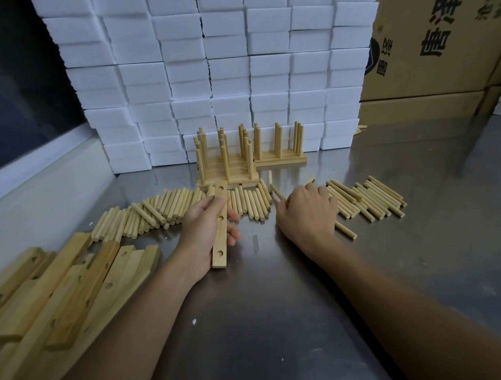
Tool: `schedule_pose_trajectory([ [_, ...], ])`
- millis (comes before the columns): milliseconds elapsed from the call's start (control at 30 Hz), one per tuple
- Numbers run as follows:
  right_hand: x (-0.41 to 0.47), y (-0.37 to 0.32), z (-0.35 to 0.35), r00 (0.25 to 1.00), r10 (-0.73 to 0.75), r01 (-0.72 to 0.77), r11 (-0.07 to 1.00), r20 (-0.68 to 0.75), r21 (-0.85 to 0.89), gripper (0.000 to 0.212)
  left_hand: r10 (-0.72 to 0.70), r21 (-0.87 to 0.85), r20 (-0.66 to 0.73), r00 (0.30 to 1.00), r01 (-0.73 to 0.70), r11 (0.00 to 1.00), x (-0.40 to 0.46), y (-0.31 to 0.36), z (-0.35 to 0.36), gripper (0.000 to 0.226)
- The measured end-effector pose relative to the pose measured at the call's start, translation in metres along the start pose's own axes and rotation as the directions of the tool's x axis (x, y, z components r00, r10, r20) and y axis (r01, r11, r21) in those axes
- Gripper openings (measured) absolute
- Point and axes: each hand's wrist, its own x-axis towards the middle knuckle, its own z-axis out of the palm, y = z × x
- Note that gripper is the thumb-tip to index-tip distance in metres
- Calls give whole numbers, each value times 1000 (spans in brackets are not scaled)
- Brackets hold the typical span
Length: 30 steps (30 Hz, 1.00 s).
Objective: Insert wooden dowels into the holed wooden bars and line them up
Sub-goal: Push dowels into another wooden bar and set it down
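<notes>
My left hand (208, 230) grips a holed wooden bar (220, 226) that points away from me; three holes show along its top face. My right hand (307, 213) rests palm down among loose dowels, its fingers closed around one wooden dowel (278, 192) that sticks out to the left. Loose dowels lie in a band across the table, one heap on the left (154, 212) and another on the right (368, 198). Behind them stand finished bars with upright dowels (227, 159), lined up side by side, with a second group (280, 147) to their right.
A pile of empty holed bars (60, 292) fills the near left of the steel table (278, 304). Stacked white foam blocks (222, 69) form a wall at the back. Cardboard boxes (439, 40) stand at the back right. A dark window (14, 86) is on the left.
</notes>
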Motion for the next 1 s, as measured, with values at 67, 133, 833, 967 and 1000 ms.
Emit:
schedule_pose_trajectory([
  [67, 2, 0, 0, 999, 12, -11, 999, -33, 46, 24, 0, -1, -1, 1000, 0, 1000, 0, -1, 0, 17],
  [133, 3, 1, -1, 998, 5, 4, 990, -63, 144, 22, -2, -10, 1, 1000, 2, 1000, 1, -1, -1, 17],
  [833, 1, 8, -8, 942, -2, 257, 648, -336, 717, 15, 2, -15, 7, 1000, -2, 1000, 2, -3, -1, 16],
  [967, -1, 4, -9, 910, -65, 346, 664, -409, 664, 10, 1, -17, 11, 1000, -1, 1000, 3, -3, -2, 17],
  [1000, -2, 2, -9, 897, -104, 385, 664, -430, 641, 13, 0, -19, 14, 1000, 0, 1000, 3, -3, -2, 17],
])
